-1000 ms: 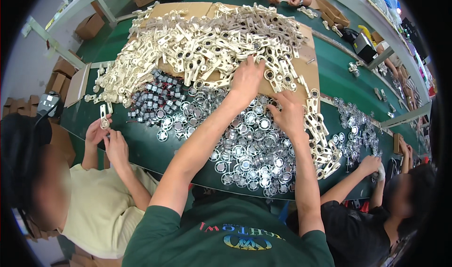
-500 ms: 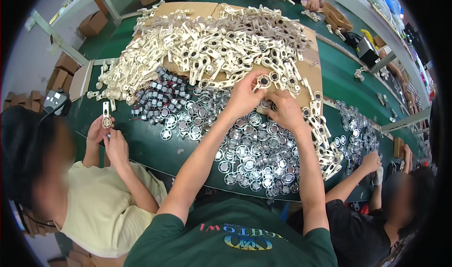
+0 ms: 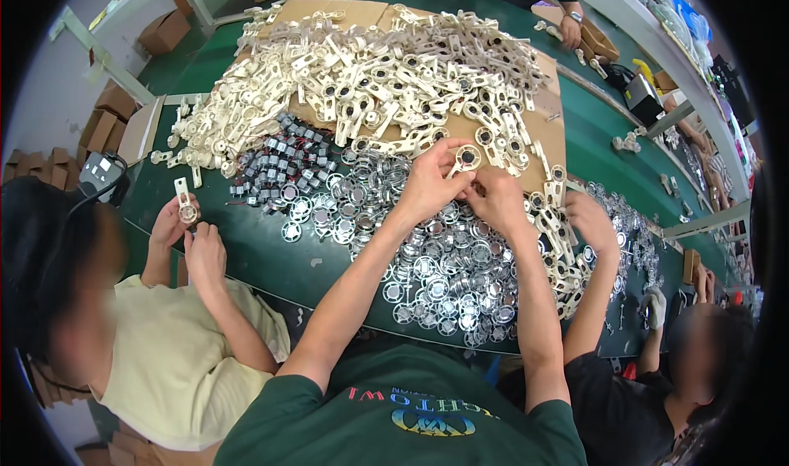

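My left hand [image 3: 431, 185] is closed on a cream plastic housing [image 3: 468, 158], a ring-headed part with a dark round centre, held upright over the front of the heap. Close beside it, my right hand [image 3: 499, 200] has its fingers pinched together at the housing's lower end; what they hold, if anything, is hidden. Below both hands spreads a pile of silvery round discs [image 3: 427, 267] with spoked rims. Beyond them a large heap of similar cream housings [image 3: 353, 80] lies on cardboard [image 3: 544, 96].
Small dark-and-silver motor-like blocks [image 3: 283, 162] lie left of the discs on the green table [image 3: 271, 248]. At left, a co-worker's hands [image 3: 204, 252] hold another housing. At right, a co-worker's hand [image 3: 592, 222] reaches to a row of housings [image 3: 561, 281]. Metal posts [image 3: 707, 219] frame the right side.
My hands and the housing have come slightly nearer to me. The right co-worker's hand has moved up to the row of housings. Across the table, another person's hands have moved apart.
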The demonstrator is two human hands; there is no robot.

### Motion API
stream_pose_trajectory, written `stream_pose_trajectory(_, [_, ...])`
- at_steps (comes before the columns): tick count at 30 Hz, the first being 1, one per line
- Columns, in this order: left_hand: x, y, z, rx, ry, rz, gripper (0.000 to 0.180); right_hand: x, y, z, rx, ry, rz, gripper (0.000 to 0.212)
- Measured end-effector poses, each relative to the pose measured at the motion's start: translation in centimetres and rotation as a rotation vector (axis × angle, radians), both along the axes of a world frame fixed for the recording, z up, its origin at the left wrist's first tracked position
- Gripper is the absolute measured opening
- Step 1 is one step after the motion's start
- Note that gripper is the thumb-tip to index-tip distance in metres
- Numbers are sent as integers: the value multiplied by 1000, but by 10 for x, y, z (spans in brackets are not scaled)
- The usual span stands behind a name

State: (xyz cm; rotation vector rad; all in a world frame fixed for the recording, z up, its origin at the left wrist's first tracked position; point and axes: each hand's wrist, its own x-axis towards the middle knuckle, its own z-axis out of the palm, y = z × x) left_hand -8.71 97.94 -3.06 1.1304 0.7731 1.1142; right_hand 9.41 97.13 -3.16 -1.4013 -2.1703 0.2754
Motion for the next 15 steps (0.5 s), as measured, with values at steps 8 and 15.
stream_pose_trajectory(8, [4, -1, -5, 88, -26, 120, 48, 6, -14, 6, -356, 968, -89, 41])
stream_pose_trajectory(15, [3, -4, -1, 61, -76, 152, 46, -6, -29, 0, -342, 846, -90, 43])
